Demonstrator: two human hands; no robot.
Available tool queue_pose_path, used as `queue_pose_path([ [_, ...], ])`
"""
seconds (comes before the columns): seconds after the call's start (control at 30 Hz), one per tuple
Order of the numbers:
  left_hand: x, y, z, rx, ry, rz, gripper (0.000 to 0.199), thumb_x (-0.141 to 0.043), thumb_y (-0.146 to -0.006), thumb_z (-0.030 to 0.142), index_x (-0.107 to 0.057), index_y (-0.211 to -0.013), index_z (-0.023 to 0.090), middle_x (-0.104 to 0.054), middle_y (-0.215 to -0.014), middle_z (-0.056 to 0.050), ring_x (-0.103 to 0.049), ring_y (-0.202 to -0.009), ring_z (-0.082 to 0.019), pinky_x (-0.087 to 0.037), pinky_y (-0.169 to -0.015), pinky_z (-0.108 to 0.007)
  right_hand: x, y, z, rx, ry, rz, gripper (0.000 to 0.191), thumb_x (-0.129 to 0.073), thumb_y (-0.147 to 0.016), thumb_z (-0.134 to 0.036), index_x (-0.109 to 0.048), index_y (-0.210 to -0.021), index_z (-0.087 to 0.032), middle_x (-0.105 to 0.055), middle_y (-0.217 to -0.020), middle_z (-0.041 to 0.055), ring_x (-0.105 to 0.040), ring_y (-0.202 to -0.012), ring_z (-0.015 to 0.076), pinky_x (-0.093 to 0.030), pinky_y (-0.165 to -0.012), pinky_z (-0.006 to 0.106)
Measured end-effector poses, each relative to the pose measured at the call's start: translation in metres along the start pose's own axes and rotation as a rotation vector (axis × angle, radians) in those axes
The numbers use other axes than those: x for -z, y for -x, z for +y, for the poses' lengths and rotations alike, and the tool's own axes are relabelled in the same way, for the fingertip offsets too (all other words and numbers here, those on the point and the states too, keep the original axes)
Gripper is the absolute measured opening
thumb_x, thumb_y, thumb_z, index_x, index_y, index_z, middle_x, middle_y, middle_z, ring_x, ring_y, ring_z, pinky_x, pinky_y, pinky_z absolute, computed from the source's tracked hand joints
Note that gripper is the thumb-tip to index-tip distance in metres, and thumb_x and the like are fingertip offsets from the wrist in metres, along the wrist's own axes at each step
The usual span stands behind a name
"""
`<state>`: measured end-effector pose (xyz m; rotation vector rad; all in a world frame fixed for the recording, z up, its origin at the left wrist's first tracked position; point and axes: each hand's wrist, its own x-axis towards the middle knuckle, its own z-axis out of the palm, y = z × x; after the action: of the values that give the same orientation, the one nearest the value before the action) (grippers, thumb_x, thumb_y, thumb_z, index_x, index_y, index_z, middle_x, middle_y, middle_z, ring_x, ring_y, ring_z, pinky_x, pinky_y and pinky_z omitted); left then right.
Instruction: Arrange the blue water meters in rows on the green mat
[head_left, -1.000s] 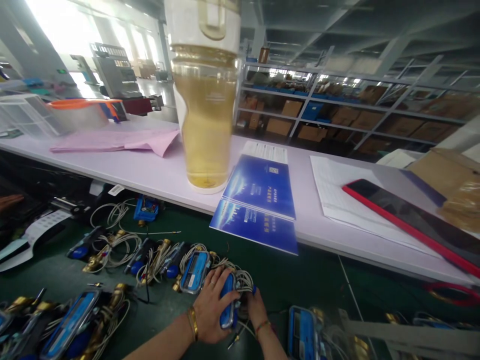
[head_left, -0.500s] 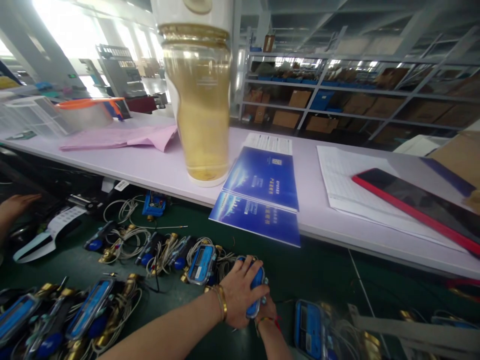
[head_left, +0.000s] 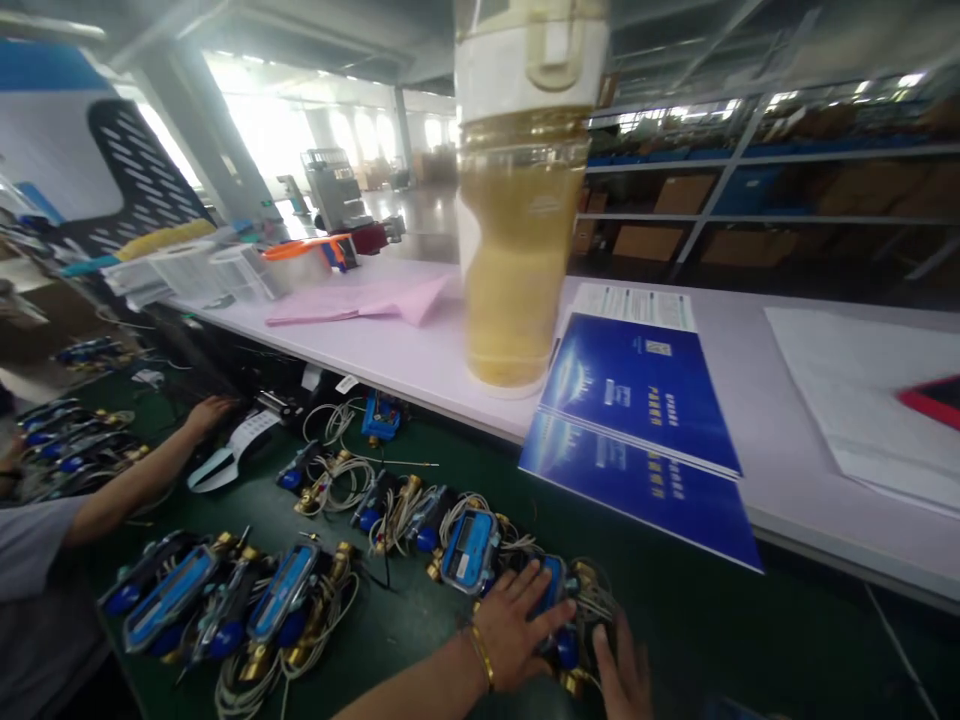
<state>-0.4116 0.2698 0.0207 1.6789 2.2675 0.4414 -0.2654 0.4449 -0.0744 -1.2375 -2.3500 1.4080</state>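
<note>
In the head view, the left hand (head_left: 514,625) lies over a blue meter (head_left: 553,578), its fingers spread across the near-left part of the case and its thumb reaching over the front. It touches the meter, though I cannot tell how firmly it grips. The right hand (head_left: 624,665) is apart from it, just to the right of the same bundle, fingers open and blurred; whether it touches the coiled cable (head_left: 596,603) beside it cannot be made out.

The meter's long axis seems to run mostly away from the person, and the left hand is clearly the nearer one, coming in from the left. A blue bulb (head_left: 568,650) and a brass fitting (head_left: 573,682) sit between the two hands, on the near side of the case. Another meter (head_left: 470,550) lies face up just left of it, at the end of a loose row.

All of this rests on a dark green bench (head_left: 420,625). Beyond it is a raised pale shelf (head_left: 420,375) with a tall bottle (head_left: 517,260) (tea, by its colour), a pink cloth (head_left: 360,300) and blue booklets (head_left: 637,395), one jutting over the edge. At the left, a co-worker's hand (head_left: 210,412) is near a strip of labels (head_left: 244,438); storage racks (head_left: 709,215) stand at the back of the room.
</note>
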Motion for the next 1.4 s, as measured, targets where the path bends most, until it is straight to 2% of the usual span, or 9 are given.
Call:
queue_pose_path([
  [0.13,0.044,0.043,-0.005,0.022,-0.127,0.261,0.071,-0.045,-0.093,0.055,-0.015,-0.156,0.041,-0.012,-0.168,0.003,-0.008,-0.156,-0.028,-0.025,-0.124,-0.053,-0.038,0.004,0.001,0.271,0.116,0.032,0.071,-0.02,-0.087,-0.07,-0.069,-0.118,-0.029,-0.036,-0.16,0.0067,0.009,-0.154,0.0329,-0.009,-0.127,0.061],
  [0.23,0.082,0.08,-0.051,0.51,-0.241,0.407,0.06,-0.047,-0.095,0.047,-0.029,-0.152,0.044,-0.01,-0.169,0.002,-0.004,-0.156,-0.03,-0.017,-0.125,-0.057,-0.05,-0.004,-0.002,0.307,0.207,0.009,0.053,-0.035,-0.087,-0.061,-0.071,-0.115,-0.034,-0.035,-0.161,0.0032,0.015,-0.152,0.0362,-0.013,-0.123,0.07],
  [0.37,0.111,0.111,-0.133,1.014,-0.169,0.261,0.072,-0.072,-0.082,0.035,-0.042,-0.146,0.042,-0.005,-0.168,-0.013,-0.012,-0.151,-0.048,-0.029,-0.114,-0.068,-0.057,-0.025,0.006,0.431,0.395,-0.063,0.048,-0.035,-0.089,-0.035,-0.067,-0.125,-0.033,-0.026,-0.164,0.0076,0.022,-0.147,0.0401,-0.017,-0.118,0.076],
  [0.47,0.12,0.12,-0.173,1.036,-0.095,0.177,0.071,-0.07,-0.081,0.024,-0.044,-0.145,0.042,-0.013,-0.167,-0.014,-0.026,-0.146,-0.051,-0.045,-0.104,-0.063,-0.073,-0.041,0.012,0.464,0.518,-0.178,0.053,-0.04,-0.085,-0.023,-0.061,-0.132,-0.035,-0.022,-0.166,0.0055,0.026,-0.142,0.0402,-0.026,-0.117,0.074],
  [0.63,0.133,0.133,-0.207,1.063,-0.073,0.152,0.069,-0.064,-0.084,0.023,-0.042,-0.147,0.04,-0.013,-0.167,-0.012,-0.024,-0.148,-0.047,-0.04,-0.111,-0.062,-0.113,-0.051,-0.022,0.488,0.536,-0.152,0.056,-0.036,-0.084,-0.024,-0.057,-0.136,-0.033,-0.009,-0.169,0.0025,0.024,-0.145,0.0411,-0.017,-0.118,0.076],
  [0.83,0.157,0.166,-0.239,1.035,-0.001,0.172,0.066,-0.061,-0.087,0.033,-0.039,-0.15,0.036,-0.014,-0.168,-0.01,-0.027,-0.149,-0.041,-0.033,-0.12,-0.052,-0.132,-0.037,-0.11,0.135,0.263,-0.283,0.079,-0.031,-0.085,-0.072,-0.032,-0.152,-0.031,-0.005,-0.169,0.0005,0.018,-0.149,0.0363,-0.011,-0.124,0.069],
  [1.03,0.167,0.21,-0.191,1.033,-0.006,0.301,0.065,-0.05,-0.094,0.041,-0.033,-0.154,0.023,-0.034,-0.16,-0.015,-0.034,-0.147,-0.029,-0.031,-0.122,-0.039,-0.128,-0.031,-0.151,0.041,0.18,-0.345,0.105,-0.033,-0.068,-0.089,-0.031,-0.152,-0.026,-0.004,-0.169,0.0085,0.015,-0.151,0.0395,-0.007,-0.124,0.068],
  [1.2,0.115,0.229,-0.122,1.164,-0.024,0.252,0.084,-0.07,-0.08,0.035,-0.03,-0.153,0.037,-0.024,-0.165,-0.01,-0.025,-0.149,-0.04,-0.028,-0.12,-0.06,-0.097,-0.024,-0.185,-0.043,0.205,-0.379,0.117,-0.037,-0.058,-0.092,-0.035,-0.151,-0.021,-0.023,-0.164,0.0158,-0.003,-0.153,0.043,-0.015,-0.123,0.068],
  [1.4,0.079,0.241,-0.115,1.195,-0.229,0.129,0.076,-0.044,-0.089,0.004,-0.024,-0.154,0.039,-0.033,-0.16,-0.019,-0.039,-0.142,-0.044,-0.043,-0.109,-0.057,-0.035,0.006,-0.154,-0.055,0.194,-0.222,0.107,-0.037,-0.061,-0.09,-0.038,-0.149,-0.028,-0.041,-0.156,0.0172,-0.039,-0.141,0.0456,-0.032,-0.114,0.072],
])
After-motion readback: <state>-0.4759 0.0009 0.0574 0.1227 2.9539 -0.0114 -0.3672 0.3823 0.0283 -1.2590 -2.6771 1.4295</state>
